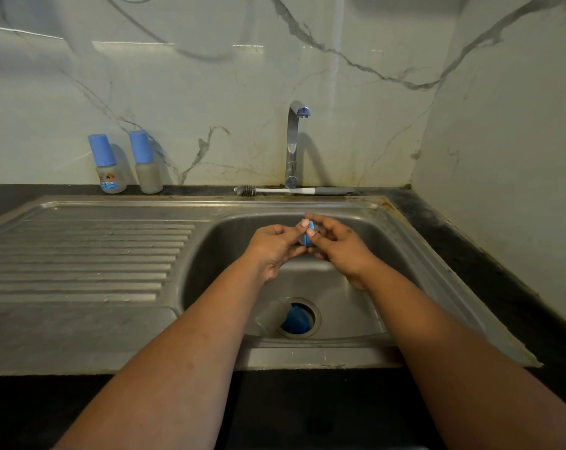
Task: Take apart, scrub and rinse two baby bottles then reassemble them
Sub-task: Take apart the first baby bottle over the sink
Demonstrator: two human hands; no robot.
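Two baby bottles with tall blue caps stand upright on the counter at the back left, one with a printed picture (108, 172) and a plain one (147, 168) beside it. Over the sink basin, my left hand (275, 250) and my right hand (341, 251) meet around a small greyish bottle part with a blue ring (310, 236). Left fingers pinch it from the left, and the right thumb and fingers curl on its right side. Most of the part is hidden by my fingers. A grey bottle brush (288, 190) lies behind the sink.
The steel sink basin (366, 306) has a blue object (296, 321) sitting in its drain. A ribbed draining board (80, 254) stretches to the left. The tap (294, 144) stands behind the basin with no water running. Marble walls close off the back and right.
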